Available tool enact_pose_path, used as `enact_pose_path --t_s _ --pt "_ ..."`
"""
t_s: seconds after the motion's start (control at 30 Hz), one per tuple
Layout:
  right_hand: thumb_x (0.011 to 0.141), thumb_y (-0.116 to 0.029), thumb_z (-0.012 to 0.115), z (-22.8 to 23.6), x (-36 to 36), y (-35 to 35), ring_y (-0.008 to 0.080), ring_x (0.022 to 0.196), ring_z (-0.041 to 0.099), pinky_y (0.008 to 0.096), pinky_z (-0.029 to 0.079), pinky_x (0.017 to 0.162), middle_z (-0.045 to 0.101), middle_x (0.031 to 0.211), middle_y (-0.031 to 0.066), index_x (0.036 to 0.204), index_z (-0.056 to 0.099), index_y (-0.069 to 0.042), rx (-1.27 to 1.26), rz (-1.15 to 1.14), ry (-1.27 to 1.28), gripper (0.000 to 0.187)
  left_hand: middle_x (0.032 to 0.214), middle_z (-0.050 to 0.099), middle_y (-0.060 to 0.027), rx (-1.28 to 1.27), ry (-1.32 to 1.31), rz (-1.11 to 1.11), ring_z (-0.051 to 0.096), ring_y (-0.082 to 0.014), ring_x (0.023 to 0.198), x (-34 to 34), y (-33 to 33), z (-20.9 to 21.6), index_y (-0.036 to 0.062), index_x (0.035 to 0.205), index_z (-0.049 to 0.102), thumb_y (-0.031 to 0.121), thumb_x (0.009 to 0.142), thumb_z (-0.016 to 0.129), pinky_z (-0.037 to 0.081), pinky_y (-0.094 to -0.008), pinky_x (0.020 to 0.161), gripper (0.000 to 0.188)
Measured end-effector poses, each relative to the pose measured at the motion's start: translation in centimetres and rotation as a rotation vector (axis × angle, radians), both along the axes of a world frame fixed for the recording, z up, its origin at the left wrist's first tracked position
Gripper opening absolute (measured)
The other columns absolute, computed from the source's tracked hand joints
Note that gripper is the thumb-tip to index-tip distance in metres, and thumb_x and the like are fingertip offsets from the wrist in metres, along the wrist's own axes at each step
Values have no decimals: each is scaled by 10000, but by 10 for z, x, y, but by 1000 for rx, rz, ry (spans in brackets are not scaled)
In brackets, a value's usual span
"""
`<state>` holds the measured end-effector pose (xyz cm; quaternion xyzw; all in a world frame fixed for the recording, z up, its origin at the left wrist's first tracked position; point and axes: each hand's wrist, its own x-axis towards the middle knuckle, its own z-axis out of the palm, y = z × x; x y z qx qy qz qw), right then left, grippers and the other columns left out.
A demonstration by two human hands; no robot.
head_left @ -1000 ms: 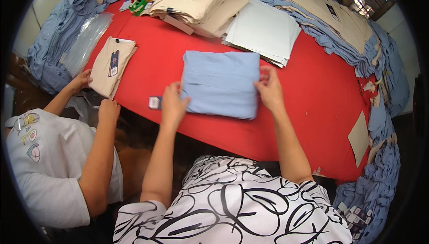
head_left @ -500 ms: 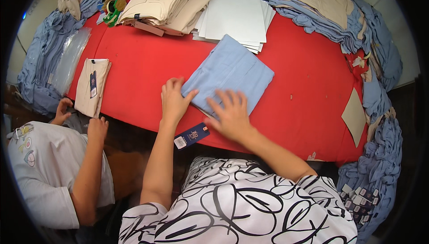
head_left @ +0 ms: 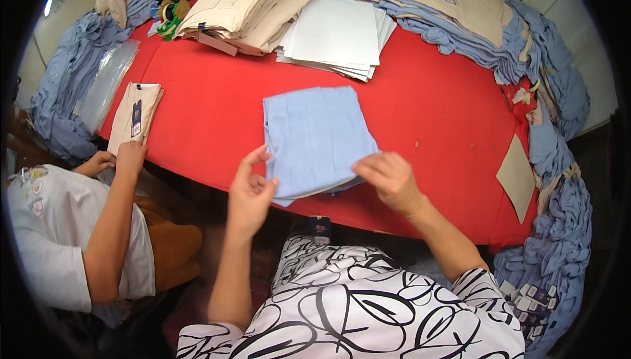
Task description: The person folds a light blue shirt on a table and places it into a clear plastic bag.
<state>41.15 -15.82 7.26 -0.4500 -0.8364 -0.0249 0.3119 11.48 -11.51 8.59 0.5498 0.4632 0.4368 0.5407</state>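
A folded light-blue garment [head_left: 315, 135] lies in front of me on the red table, its near side by the table edge. My right hand [head_left: 392, 180] pinches its near right corner, fingertips together. At the lower left side is my left hand [head_left: 250, 194], thumb and fingers apart, fingertips touching or close to the cloth. A pale layer peeks out under the near edge. Below the garment, a dark blue hang tag [head_left: 321, 229] dangles past the table edge; its string cannot be made out.
Stacked beige garments [head_left: 240, 4] and white sheets [head_left: 335, 30] lie at the back. A co-worker's hand [head_left: 131, 156] is at a folded beige garment [head_left: 135, 116] on the left. Blue garments [head_left: 559, 227] hang over the right edge, near a beige card [head_left: 516, 178].
The blue garment has turned and slid nearer to me. My right hand has moved from its top to its near right corner. The tag now hangs straight down, farther right.
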Motion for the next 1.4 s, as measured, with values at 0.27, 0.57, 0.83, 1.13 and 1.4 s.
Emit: enact_pose_path --t_s 0.27,0.57,0.83,1.13,1.4 --pt "882 30 589 113 -26 113 240 811 680 305 528 760 709 911 137 1057 723 -44 -202 0 367 233 979 628 -48 310 57 -52 614 -101 830 -31 90 97 25 1277 615 59 935 608 507 -239 730 344" --pt "903 -272 669 -23 -45 216 361 1008 635 460 506 892 643 1171 207 1141 699 -63 -145 -442 148 318 706 640 -52 -72 501 -46 644 -120 582 -16 247 -63 -7 1030 693 73 857 692 526 -272 539 190" --pt "861 -198 712 -24 -93 120 334 966 636 437 516 803 631 1036 156 1047 612 -45 -677 -457 255 260 861 708 -178 70 889 -76 703 -288 841 -6 250 -55 -8 1028 699 205 821 728 539 -404 787 299" --pt "824 -328 741 5 -68 159 349 987 656 463 521 820 656 1075 174 1098 607 -46 -673 -503 113 415 788 673 -153 79 742 -136 652 -328 765 -18 256 -64 10 1001 678 234 809 750 496 -422 713 303" --pt "807 -242 787 -5 -86 148 336 1000 649 441 529 830 662 1003 192 1140 560 -28 -926 -310 185 456 690 590 -119 216 704 123 581 -281 649 0 222 -64 42 989 669 228 848 733 465 -397 641 242"
